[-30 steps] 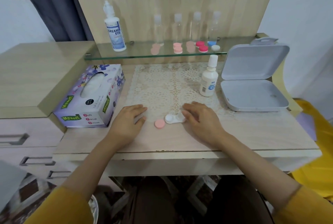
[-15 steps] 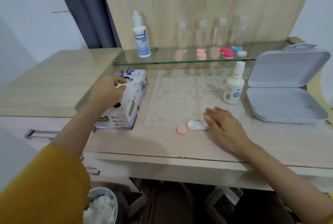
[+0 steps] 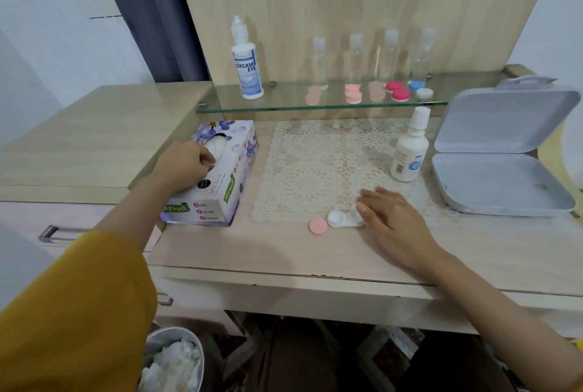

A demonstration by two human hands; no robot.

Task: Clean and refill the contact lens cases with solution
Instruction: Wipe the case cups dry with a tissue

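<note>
White lens case (image 3: 339,219) on table (image 3: 284,259), one well open, pink cap (image 3: 318,227) just beside. The right hand (image 3: 391,221), grip flat and wide, steadies it; the left hand (image 3: 186,164) pinches a tissue (image 3: 218,146) at the tissue box (image 3: 220,192), presumably for wiping.

White lens case (image 3: 342,220) lies beside a loose pink cap (image 3: 318,227); solution bottle (image 3: 410,151) stands behind.
</note>
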